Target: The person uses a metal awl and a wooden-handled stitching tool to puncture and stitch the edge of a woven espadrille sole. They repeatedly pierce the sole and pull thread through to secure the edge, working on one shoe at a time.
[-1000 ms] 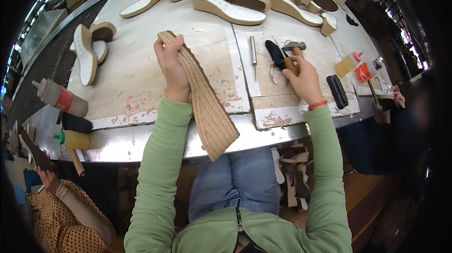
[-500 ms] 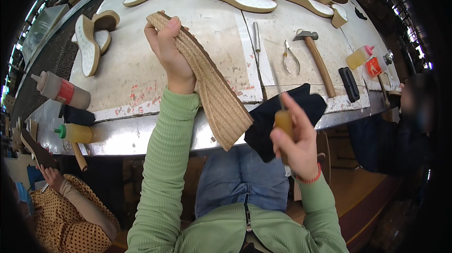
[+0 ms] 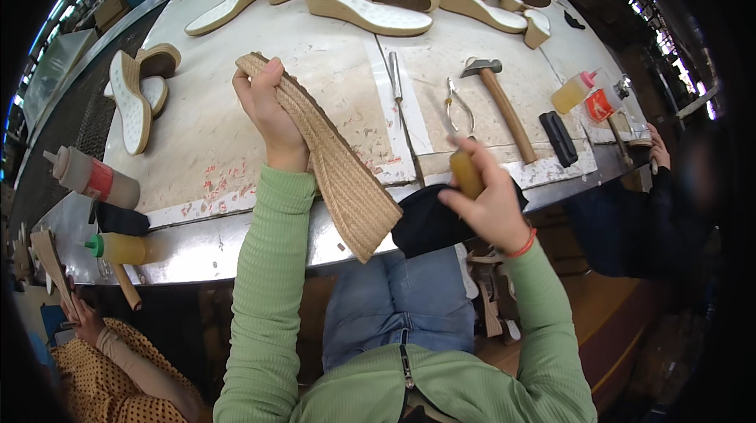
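In my left hand (image 3: 272, 116) is a wedge shoe sole (image 3: 346, 175) covered in woven tan straw-like material. My fingers wrap its narrow upper end, and its broad heel end points down over the table's front edge. My right hand (image 3: 490, 198) grips a tool with a yellow handle (image 3: 466, 174). The tool's slim metal shaft points up and away; it is blurred, so its exact kind is unclear. Apart from the sole, the tool is to its right, above a black cloth (image 3: 441, 222) lying at the table's edge.
Beyond my right hand lie pliers (image 3: 460, 106), a hammer (image 3: 504, 100), a metal rod-like tool (image 3: 394, 76) and a black block (image 3: 559, 138). More wedge soles (image 3: 366, 9) are at the back and left. Glue bottles (image 3: 122, 247) stand at both sides. Co-workers' hands (image 3: 660, 149) appear at both edges.
The view has shifted, so the table appears lower and farther left. My right hand has moved farther over the table with the tool, whose shaft tilts more leftward. My left hand still holds the sole.
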A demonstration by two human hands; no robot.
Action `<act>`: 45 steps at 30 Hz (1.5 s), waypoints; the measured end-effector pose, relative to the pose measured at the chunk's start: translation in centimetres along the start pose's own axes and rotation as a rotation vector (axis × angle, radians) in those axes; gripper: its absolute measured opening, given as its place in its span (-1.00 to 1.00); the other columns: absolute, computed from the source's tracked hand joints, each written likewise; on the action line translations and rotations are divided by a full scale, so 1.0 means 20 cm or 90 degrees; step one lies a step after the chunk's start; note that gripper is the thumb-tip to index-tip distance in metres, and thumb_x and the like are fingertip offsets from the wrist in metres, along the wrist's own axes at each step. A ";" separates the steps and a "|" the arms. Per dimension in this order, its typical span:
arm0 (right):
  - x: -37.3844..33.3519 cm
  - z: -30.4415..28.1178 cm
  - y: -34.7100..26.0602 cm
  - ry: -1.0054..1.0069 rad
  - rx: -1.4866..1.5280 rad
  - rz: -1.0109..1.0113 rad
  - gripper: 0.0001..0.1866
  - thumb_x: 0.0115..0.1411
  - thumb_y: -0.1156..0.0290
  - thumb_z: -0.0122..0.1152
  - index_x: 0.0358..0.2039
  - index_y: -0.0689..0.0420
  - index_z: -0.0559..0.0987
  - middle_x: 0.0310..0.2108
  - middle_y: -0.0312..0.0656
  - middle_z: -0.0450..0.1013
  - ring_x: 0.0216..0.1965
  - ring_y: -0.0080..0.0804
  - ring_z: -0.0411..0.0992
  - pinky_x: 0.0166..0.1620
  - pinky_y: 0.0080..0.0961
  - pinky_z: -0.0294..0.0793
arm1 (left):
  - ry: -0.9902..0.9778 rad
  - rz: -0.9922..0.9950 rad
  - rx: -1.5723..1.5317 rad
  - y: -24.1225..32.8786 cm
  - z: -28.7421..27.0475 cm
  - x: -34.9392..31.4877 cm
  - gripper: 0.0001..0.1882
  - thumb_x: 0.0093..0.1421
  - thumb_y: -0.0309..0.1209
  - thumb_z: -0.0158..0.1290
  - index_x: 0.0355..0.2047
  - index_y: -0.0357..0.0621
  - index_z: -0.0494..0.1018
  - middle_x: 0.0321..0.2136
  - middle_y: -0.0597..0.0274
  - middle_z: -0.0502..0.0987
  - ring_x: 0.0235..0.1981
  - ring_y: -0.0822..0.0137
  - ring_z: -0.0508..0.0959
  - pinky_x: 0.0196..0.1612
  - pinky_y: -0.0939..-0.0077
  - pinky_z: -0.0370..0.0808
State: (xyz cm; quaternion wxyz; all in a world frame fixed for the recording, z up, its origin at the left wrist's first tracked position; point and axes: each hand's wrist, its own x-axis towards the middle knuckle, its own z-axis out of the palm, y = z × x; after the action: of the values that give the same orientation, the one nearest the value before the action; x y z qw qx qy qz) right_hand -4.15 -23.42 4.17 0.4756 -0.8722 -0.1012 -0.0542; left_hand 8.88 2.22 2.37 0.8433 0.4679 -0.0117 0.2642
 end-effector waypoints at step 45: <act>-0.26 0.24 -0.30 -0.199 0.203 -0.001 -0.49 0.23 0.49 0.13 0.18 0.35 0.32 -0.35 0.01 0.46 -0.38 -0.28 0.43 -0.23 -0.50 0.42 | -0.016 0.086 -0.095 0.11 0.07 -0.07 -0.77 0.13 -0.35 -0.02 -0.27 -0.22 0.31 -0.27 0.29 0.23 -0.29 0.45 0.32 -0.15 0.57 0.30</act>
State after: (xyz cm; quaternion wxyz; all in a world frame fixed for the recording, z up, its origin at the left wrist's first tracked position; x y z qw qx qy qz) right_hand -10.52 -16.81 5.58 0.5860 -0.7835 -0.1817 0.0983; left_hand 6.98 1.41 4.56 0.8559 0.4051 -0.0736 0.3130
